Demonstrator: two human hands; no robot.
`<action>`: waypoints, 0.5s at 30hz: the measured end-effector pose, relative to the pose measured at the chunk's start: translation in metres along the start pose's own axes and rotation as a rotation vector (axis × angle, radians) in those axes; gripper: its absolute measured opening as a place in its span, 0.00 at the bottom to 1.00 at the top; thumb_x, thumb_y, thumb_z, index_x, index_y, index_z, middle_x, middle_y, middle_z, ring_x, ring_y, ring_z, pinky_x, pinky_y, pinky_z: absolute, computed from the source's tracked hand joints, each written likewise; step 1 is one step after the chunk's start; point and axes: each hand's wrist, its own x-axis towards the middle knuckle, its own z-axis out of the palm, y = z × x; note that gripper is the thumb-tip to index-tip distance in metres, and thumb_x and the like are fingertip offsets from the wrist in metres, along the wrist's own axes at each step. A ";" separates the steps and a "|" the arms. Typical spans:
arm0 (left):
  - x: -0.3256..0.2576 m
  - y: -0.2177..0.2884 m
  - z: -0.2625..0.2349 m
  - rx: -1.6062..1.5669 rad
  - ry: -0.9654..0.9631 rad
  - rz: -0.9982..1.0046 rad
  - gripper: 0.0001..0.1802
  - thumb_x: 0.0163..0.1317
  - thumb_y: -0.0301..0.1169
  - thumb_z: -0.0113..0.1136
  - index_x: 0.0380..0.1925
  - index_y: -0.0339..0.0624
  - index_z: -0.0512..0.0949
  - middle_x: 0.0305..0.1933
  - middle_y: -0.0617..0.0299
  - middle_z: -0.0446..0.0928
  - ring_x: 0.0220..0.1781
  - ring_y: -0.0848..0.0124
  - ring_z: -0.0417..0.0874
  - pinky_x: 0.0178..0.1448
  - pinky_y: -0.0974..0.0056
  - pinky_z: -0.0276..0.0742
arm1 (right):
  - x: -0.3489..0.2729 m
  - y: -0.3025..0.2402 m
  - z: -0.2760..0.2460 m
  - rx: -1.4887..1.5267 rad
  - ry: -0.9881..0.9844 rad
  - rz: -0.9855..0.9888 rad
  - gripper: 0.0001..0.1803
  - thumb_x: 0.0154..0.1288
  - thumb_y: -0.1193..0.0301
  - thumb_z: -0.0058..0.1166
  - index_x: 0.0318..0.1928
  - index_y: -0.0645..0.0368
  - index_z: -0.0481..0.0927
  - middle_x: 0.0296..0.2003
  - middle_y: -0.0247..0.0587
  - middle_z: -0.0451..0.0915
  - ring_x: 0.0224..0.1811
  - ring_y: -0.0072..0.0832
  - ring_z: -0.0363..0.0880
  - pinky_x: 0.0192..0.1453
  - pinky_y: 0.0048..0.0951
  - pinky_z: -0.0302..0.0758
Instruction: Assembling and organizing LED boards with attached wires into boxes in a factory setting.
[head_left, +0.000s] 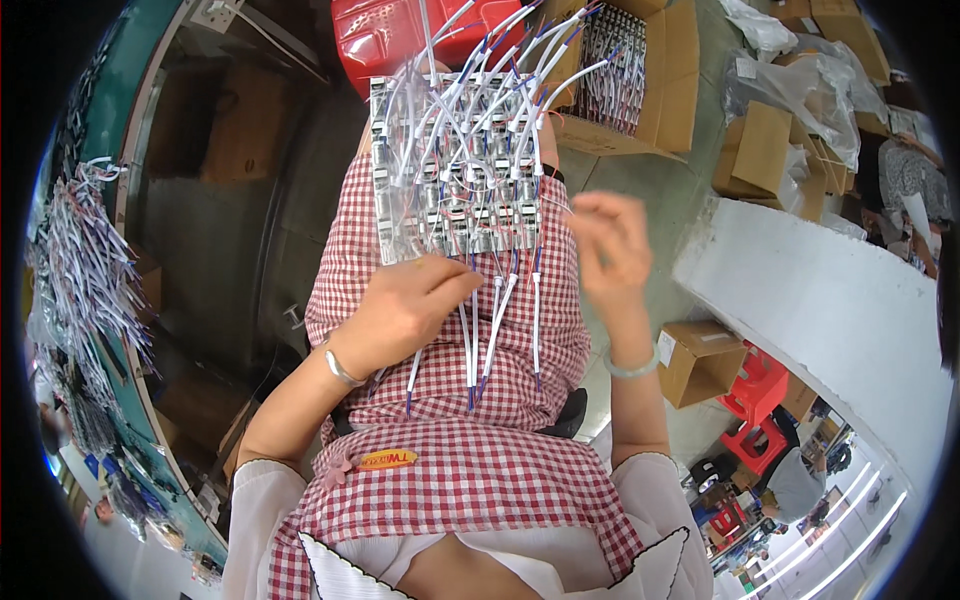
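On my lap rests a clear plastic tray (384,215) packed with rows of small silver metal parts, which look like little motors. White-sleeved wires (500,85) with blue and red ends stick up from its far side. More white wires (475,330) hang over the near edge onto the checked apron. My left hand (410,305) is closed at the tray's near edge, thumb and fingers pressed together; what they pinch is hidden. Beside the tray's right edge, my right hand (615,245) is smeared by motion. A thin wire (556,204) runs from the tray toward its fingertips.
A red plastic stool (375,40) stands beyond the tray. Right of it, an open cardboard box (665,80) holds more wired parts. A wire bundle (90,260) hangs along the left bench. A low white wall (800,280), cartons (700,360) and red stools (755,390) are at the right.
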 end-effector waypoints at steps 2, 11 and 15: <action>0.009 0.003 0.008 0.009 -0.071 0.112 0.15 0.49 0.22 0.60 0.40 0.38 0.82 0.37 0.58 0.80 0.35 0.64 0.84 0.38 0.63 0.81 | -0.021 0.001 -0.005 0.004 -0.251 -0.147 0.12 0.53 0.82 0.58 0.39 0.59 0.84 0.49 0.41 0.81 0.53 0.41 0.79 0.56 0.39 0.76; 0.030 0.008 0.025 0.098 -0.361 0.281 0.05 0.54 0.30 0.57 0.29 0.41 0.77 0.31 0.60 0.75 0.38 0.65 0.81 0.39 0.60 0.81 | -0.040 -0.007 -0.004 0.034 -0.371 -0.078 0.08 0.58 0.79 0.56 0.39 0.59 0.83 0.58 0.42 0.78 0.62 0.43 0.76 0.64 0.41 0.73; 0.050 -0.004 0.018 0.025 -0.182 0.216 0.05 0.53 0.28 0.57 0.31 0.42 0.78 0.31 0.60 0.76 0.38 0.62 0.82 0.39 0.59 0.81 | -0.029 0.003 0.003 0.200 -0.260 -0.032 0.08 0.61 0.80 0.57 0.41 0.60 0.82 0.58 0.43 0.79 0.61 0.43 0.77 0.62 0.40 0.74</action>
